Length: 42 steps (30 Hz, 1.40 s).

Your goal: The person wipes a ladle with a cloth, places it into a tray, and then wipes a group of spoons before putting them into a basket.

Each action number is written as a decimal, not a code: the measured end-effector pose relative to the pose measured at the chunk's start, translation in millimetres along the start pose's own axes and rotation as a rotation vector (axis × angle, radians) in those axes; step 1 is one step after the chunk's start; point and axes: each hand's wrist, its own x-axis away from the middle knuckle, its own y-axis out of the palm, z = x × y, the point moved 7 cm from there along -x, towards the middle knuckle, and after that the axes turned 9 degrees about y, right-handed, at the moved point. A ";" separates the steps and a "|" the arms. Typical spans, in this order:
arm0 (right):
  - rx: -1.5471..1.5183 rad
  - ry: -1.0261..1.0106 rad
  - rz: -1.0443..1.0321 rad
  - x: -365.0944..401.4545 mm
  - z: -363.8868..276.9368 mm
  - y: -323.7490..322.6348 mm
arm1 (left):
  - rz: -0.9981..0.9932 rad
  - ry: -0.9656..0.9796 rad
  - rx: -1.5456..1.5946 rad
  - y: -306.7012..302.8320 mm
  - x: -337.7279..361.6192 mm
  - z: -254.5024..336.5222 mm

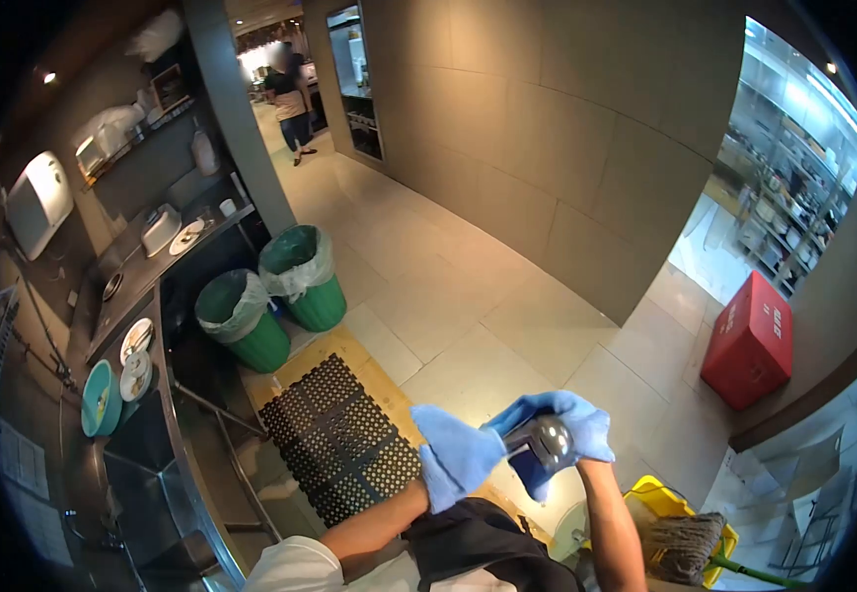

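Note:
A blue cloth [458,444] covers my left hand [445,479], whose fingers are hidden beneath it. More of the blue cloth wraps around my right hand [586,439], hiding those fingers too. Between both hands is a shiny, rounded glass [552,441], its bowl catching bright reflections. The cloth lies around the bowl on the right side, and a narrower part of the glass points toward my left hand. Both hands are closed about the glass through the cloth, in front of my dark apron [478,543].
To the left, a metal counter [177,434] holds dirty plates [136,340] and a teal bowl [101,398]. Two green bins [320,301] stand beside a black rubber mat [339,434]. At right are a red box [749,340] and a mop [682,546] in a yellow bucket [653,493]. A person [290,99] stands in the far passage.

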 end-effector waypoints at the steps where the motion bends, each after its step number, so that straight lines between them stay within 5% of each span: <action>1: -0.415 0.101 -0.268 -15.0 34.8 26.5 | 0.085 -0.302 0.586 3.1 5.7 -17.7; 4: -0.024 -0.120 -0.170 -4.2 14.1 9.6 | 0.378 -0.739 2.622 -16.0 -20.5 0.8; 5: 0.200 -0.240 -0.035 7.8 -10.0 -3.1 | 0.304 -0.821 2.838 -10.7 -20.2 -2.2; 6: 0.193 -0.246 -0.040 26.4 -29.5 -10.0 | 0.272 -0.831 2.859 -6.7 -23.2 -14.7; 9: -0.607 0.113 0.335 46.2 -3.6 -48.6 | 0.274 -0.827 2.870 -0.6 -43.0 -50.6; 11: -0.321 -0.126 0.829 16.5 136.5 -10.0 | 0.289 -0.813 2.860 -1.0 -53.0 -71.6; 12: -0.475 -0.081 0.922 21.7 158.6 -2.0 | 0.296 -0.797 2.852 -1.3 -56.6 -80.9; 13: -0.237 0.034 0.732 29.8 152.1 -10.1 | 0.302 -0.778 2.839 -0.6 -59.3 -89.1; 14: -0.500 0.087 0.718 48.3 129.7 -19.4 | 0.315 -0.760 2.820 0.2 -61.6 -96.8; 15: -0.348 0.183 0.744 67.3 103.0 -30.6 | 0.325 -0.736 2.799 1.2 -63.5 -104.5; 17: -0.139 0.040 0.655 96.6 68.3 -52.6 | 0.345 -0.697 2.751 4.4 -66.6 -116.6; 18: 0.245 -0.089 0.710 111.4 56.4 -57.9 | 0.353 -0.677 2.722 7.1 -67.4 -122.7; 24: -0.070 -0.008 0.654 148.7 41.1 -110.7 | 0.418 -0.533 2.571 10.3 -73.4 -146.6; 28: 0.121 -0.109 0.703 153.3 39.9 -123.6 | 0.453 -0.368 2.615 13.8 -84.2 -158.2; 30: 0.371 -0.261 0.483 146.2 20.3 -120.9 | 0.539 -0.475 2.611 19.4 -83.7 -170.7; 34: 0.318 -0.153 0.630 153.5 48.7 -123.9 | 0.451 -0.346 2.638 -4.2 -93.0 -161.3; 36: 0.381 -0.114 0.545 148.6 54.7 -123.8 | 0.514 -0.505 2.726 -4.2 -94.9 -156.2; 39: -0.527 -0.246 0.678 153.1 94.4 -132.7 | 0.557 -0.577 2.820 -3.1 -92.3 -154.7; 42: -0.663 -0.084 0.806 147.0 105.3 -129.2 | 0.566 -0.603 2.874 1.2 -91.3 -153.2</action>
